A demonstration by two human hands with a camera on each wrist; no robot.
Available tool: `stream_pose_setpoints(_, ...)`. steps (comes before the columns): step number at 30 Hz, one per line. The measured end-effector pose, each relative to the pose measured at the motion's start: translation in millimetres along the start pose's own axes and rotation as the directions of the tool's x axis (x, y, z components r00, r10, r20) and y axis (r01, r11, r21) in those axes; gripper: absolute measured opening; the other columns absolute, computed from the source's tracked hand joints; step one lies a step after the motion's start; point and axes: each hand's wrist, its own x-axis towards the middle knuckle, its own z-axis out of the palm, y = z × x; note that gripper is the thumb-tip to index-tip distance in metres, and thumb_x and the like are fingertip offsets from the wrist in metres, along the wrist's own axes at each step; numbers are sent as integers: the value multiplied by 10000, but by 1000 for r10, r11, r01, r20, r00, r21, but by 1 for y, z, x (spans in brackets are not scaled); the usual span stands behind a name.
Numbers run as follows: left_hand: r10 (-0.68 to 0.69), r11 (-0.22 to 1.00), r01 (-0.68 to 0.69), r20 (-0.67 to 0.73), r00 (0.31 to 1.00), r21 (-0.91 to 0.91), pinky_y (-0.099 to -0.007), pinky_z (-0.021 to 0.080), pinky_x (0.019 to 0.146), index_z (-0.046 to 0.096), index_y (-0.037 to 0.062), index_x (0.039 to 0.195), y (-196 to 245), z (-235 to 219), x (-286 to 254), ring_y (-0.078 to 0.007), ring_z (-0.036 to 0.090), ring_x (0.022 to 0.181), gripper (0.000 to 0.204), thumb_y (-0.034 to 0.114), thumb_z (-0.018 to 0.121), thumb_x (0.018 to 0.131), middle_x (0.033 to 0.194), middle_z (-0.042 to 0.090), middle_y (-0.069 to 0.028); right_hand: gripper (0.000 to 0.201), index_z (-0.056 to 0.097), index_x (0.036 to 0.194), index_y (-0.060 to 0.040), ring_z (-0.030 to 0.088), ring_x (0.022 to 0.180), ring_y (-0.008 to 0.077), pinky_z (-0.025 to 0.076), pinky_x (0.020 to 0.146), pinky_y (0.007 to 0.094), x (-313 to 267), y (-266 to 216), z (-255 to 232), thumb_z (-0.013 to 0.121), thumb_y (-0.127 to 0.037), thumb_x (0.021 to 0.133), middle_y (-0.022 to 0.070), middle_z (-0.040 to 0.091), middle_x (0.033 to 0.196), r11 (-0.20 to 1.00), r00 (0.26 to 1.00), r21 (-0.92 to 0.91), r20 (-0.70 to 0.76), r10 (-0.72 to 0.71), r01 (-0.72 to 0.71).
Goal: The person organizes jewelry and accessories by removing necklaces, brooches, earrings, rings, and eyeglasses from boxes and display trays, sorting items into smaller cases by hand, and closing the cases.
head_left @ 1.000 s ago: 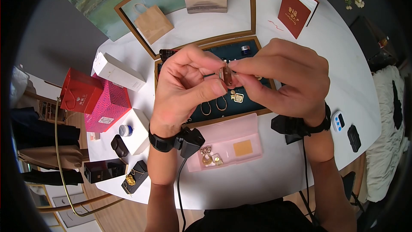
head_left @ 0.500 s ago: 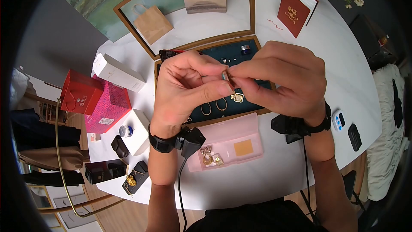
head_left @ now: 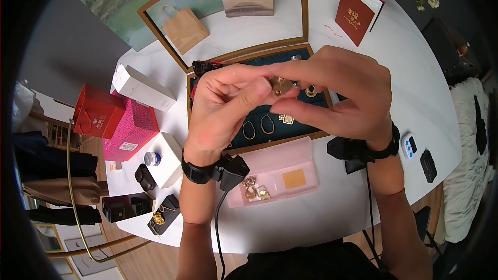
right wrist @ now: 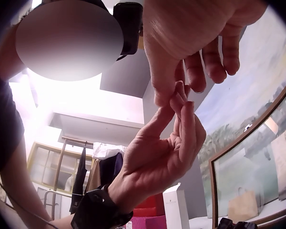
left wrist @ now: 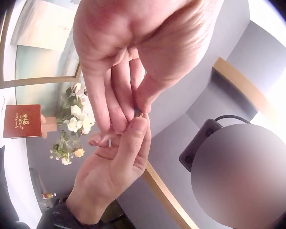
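A small brownish, shiny ornament is held up between both hands above an open wooden case with a dark green lining. My left hand pinches its left side between thumb and fingers. My right hand has its index finger along the top and its thumb below, a gap between thumb and ornament. In the left wrist view the fingertips of my left hand and right hand meet, hiding most of the ornament. Two hoops and a gold square piece lie in the case.
An open pink box with jewellery stands in front of the case. At the left are a white box, a red bag and a black box. A red book stands at the back right.
The ornament has turned so that its broad face shows. My right thumb has moved down away from it, and the right index finger now reaches further left over it.
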Motion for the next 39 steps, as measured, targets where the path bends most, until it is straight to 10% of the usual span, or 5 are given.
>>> stream_pose_setpoints(39,63,998,-63,5,998,10,-319,546,907,672,-67,1110,-2,-4,3,-194,683,995,254,-73,715,859,1047,713,-162,349,735,987,-64,631,620,130,458,506,229,-1,1,0,847,-66,656,20,707,812,998,1000,-49,4,28,-27)
